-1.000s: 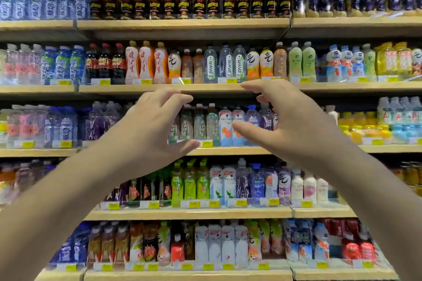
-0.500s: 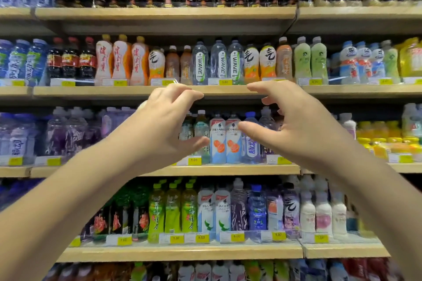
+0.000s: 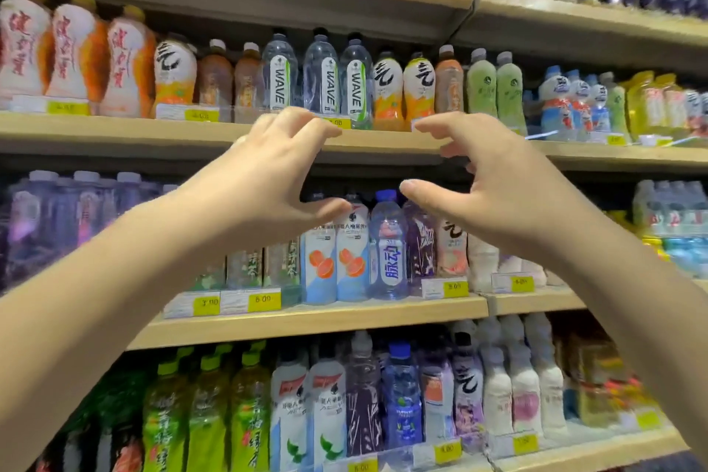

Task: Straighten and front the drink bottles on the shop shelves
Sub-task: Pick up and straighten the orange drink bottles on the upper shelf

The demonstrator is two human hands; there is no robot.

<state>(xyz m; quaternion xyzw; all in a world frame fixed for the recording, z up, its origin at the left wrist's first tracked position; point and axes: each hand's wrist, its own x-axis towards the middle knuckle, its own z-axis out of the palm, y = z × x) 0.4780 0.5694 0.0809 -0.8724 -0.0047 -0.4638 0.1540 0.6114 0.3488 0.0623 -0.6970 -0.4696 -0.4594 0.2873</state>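
Shelves (image 3: 314, 322) matt pale wood-look; bottles (image 3: 321, 82) glossy clear plastic.

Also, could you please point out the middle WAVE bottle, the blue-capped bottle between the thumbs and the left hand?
middle WAVE bottle (image 3: 321, 79): head view, clear body.
blue-capped bottle (image 3: 390, 264): head view, front label.
left hand (image 3: 264, 180): head view, back of hand.

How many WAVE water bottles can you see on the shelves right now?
3. They stand side by side at the front of one shelf: the left WAVE bottle, the middle WAVE bottle, the right WAVE bottle. More may be hidden behind them.
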